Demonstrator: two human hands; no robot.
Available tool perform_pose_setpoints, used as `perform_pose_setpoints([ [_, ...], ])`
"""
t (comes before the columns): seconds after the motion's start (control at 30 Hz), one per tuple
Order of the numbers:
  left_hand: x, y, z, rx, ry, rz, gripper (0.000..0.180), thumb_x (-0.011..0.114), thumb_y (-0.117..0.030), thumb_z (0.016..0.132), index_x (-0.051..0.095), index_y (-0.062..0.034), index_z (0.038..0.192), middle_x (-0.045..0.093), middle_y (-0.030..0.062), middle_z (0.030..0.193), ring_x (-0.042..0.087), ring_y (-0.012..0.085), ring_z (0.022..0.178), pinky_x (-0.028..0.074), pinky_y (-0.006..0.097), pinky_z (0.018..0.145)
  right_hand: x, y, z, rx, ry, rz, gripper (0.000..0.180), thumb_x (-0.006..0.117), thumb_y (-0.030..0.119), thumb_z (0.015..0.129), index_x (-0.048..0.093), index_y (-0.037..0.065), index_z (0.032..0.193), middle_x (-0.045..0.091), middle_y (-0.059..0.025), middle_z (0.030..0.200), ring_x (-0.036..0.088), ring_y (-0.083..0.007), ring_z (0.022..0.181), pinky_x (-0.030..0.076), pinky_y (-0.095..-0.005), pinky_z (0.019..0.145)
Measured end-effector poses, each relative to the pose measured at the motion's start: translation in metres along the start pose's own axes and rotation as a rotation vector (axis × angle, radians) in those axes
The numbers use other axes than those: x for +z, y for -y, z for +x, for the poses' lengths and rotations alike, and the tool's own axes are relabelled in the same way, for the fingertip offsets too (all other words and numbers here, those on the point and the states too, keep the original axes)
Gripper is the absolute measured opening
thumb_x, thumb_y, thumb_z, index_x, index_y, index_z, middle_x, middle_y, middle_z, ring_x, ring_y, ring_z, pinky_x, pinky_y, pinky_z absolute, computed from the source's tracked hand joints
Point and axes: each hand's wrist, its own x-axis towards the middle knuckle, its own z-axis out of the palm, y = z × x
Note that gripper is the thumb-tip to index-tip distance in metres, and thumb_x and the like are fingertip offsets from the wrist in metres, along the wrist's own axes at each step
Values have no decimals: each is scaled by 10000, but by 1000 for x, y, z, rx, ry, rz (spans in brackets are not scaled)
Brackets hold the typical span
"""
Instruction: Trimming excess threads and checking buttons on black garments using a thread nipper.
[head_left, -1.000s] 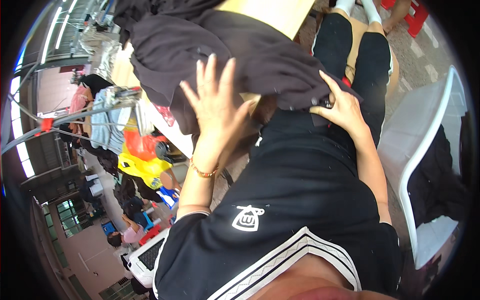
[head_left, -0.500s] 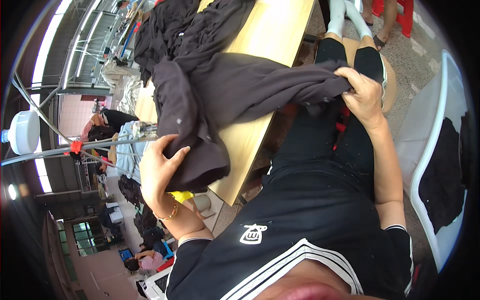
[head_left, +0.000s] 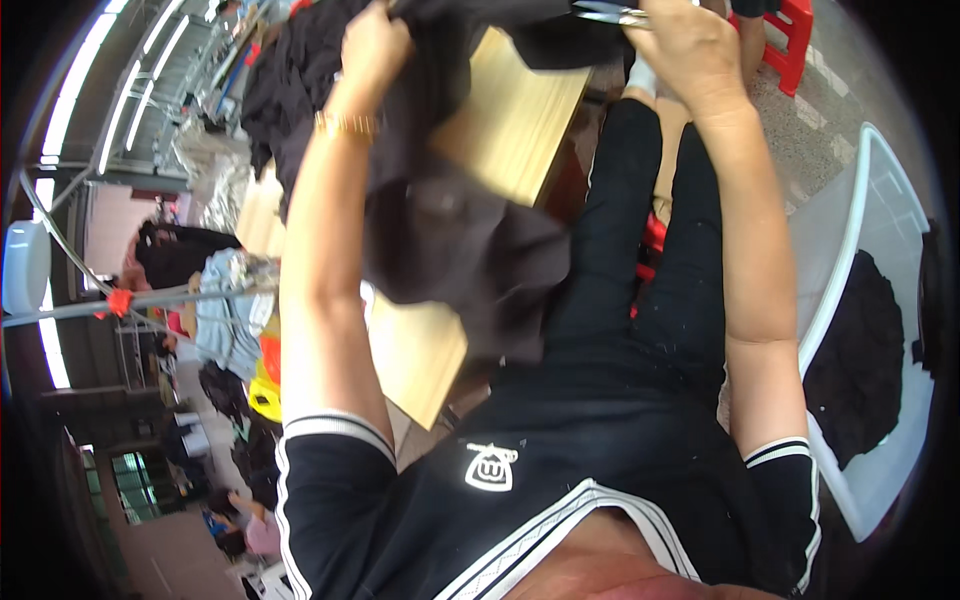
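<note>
L hand fingers clamp the dark garment taut, so R hand, fingers closed on small scissors, can work its edge w/ rest hanging below.

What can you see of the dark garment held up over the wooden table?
The dark fabric garment looks soft, matte and charcoal-black. It hangs in loose folds, bunched at the top, its lower part draping onto the light wooden table. The left hand grips its upper edge; the right hand holds it too, with metal scissors at the cloth.
</note>
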Motion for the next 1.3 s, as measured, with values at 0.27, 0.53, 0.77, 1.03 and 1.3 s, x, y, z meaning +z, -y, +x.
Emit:
perform_pose_setpoints([
  [0.27,-29,-4,-76,-272,557,-740,414,644,-113,956,540,30,1330,610,89,1269,566,142,1117,459,265,930,20,6,-131,203,410,547,404,772,149,807,695,180,1203,405,-41,590,412,-157,520,371,-303,521],
  [0.53,-62,-7,-214,108,325,-296,283,697,-249,907,707,-102,1148,663,133,1237,528,307,1304,355,458,1119,47,36,-184,608,668,1017,393,768,80,850,661,28,1224,315,92,637,309,-18,581,265,-225,523],
  [0.77,-87,-10,-232,8,555,-34,302,731,-336,864,691,-53,764,639,66,720,641,277,750,486,391,843,27,54,-187,465,1014,1130,106,715,-36,845,634,13,891,556,76,697,461,14,650,367,-182,583],
  [1.03,-30,-41,-196,359,196,-122,398,761,-269,812,672,-118,1169,661,62,1084,624,273,1055,464,432,970,-16,68,-173,289,1319,1364,130,758,18,777,650,5,848,503,32,585,424,-24,545,320,-244,497],
  [1.3,-20,-44,-198,191,314,-179,337,757,-210,831,689,-96,1140,673,106,1091,634,319,1009,511,395,876,-20,67,-173,212,1531,1587,102,717,-2,761,670,-13,852,554,16,605,460,-35,549,350,-240,515],
])
